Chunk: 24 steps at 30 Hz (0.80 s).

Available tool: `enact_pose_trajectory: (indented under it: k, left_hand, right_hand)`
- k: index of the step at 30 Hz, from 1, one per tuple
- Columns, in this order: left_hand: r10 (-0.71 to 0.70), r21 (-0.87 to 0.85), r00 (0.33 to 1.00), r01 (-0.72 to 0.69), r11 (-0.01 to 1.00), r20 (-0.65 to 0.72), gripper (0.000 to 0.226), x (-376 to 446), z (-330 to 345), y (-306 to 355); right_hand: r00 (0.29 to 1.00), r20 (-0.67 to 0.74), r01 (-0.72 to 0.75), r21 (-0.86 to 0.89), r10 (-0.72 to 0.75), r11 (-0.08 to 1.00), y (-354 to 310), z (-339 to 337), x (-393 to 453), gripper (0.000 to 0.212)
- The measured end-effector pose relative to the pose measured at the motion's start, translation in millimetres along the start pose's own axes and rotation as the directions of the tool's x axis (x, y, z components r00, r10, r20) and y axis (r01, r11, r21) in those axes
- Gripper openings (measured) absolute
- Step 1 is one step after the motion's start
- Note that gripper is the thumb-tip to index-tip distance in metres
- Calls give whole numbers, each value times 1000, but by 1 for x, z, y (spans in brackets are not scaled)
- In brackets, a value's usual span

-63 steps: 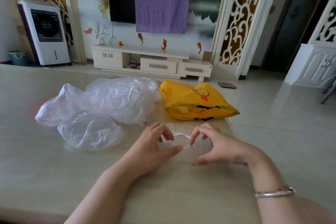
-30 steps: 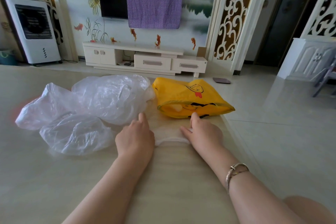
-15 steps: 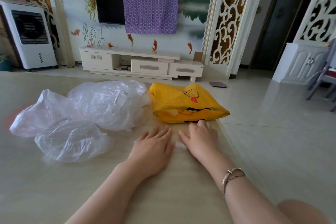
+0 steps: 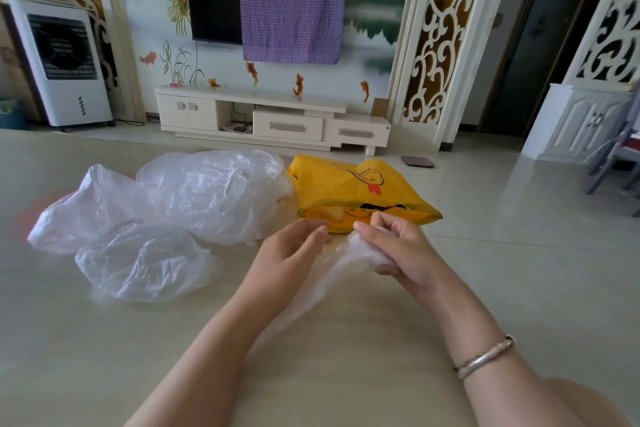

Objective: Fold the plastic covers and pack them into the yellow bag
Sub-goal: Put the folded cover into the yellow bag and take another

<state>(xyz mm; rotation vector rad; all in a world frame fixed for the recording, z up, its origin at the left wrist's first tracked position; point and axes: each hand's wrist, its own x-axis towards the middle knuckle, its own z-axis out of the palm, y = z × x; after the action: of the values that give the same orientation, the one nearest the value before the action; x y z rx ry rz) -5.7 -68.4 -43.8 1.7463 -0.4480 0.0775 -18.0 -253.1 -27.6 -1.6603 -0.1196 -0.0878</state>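
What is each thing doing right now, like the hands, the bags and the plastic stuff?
Right hand: fingers curled, gripping the clear plastic cover.
Left hand: fingers bent, at the cover's edge; grip unclear.
Clear plastic cover: bunched up, lifted at the right hand, trailing down to the table.
Yellow bag: lying on its side, mouth open towards the hands.
Loose plastic covers: crumpled, unfolded, heaped left of the yellow bag.
Table: holding everything.
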Motion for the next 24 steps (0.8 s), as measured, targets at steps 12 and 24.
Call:
enact_pose_trajectory:
  k: [12,24]
  left_hand:
    - [-175,-363,933,288,886,313,31,-4,-8,11]
    - [-352,-530,932,256,808,-87,41,6,-14,-12]
  right_hand:
    - [985,-110,-92,304,130,948,-7,3,2,25]
    - [895,170,400,-714,-412,574,24,34,-7,74]
